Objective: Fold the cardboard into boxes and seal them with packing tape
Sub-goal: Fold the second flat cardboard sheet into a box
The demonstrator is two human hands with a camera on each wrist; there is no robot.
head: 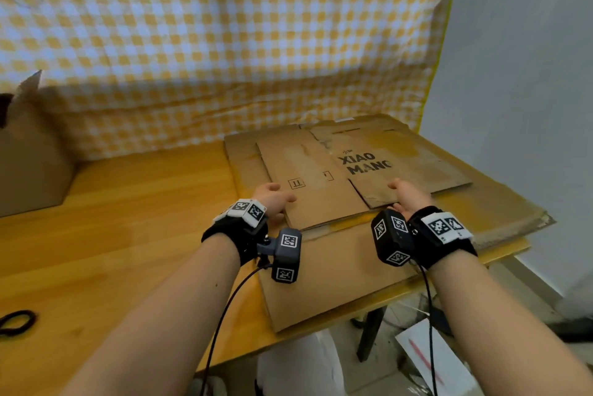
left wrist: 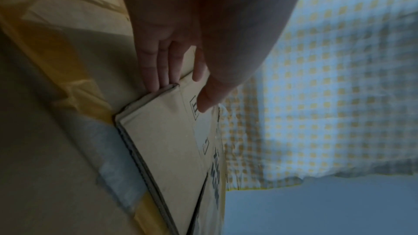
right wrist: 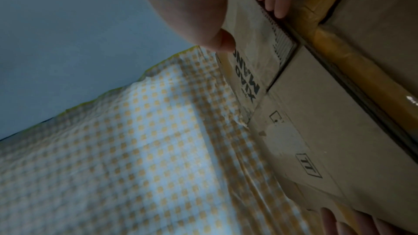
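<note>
A flattened cardboard box (head: pixel 321 171) printed "XIAO MANG" lies on top of a stack of bigger flat sheets (head: pixel 337 267) at the right end of the wooden table (head: pixel 128 235). My left hand (head: pixel 272 198) is at its near left corner. In the left wrist view the left hand (left wrist: pixel 181 92) has fingers (left wrist: pixel 151 78) tucked under the cardboard (left wrist: pixel 162 140) edge, thumb on top. My right hand (head: pixel 406 195) holds the near edge of the right flap. In the right wrist view the right hand (right wrist: pixel 251 24) has fingers under the cardboard (right wrist: pixel 316 113), thumb above.
An open cardboard box (head: pixel 29 155) stands at the table's left rear. A black loop of cord (head: pixel 16 322) lies near the front left. A yellow checked cloth (head: pixel 224 42) hangs behind. The stack overhangs the table's right edge; white papers (head: pixel 426 360) lie on the floor below.
</note>
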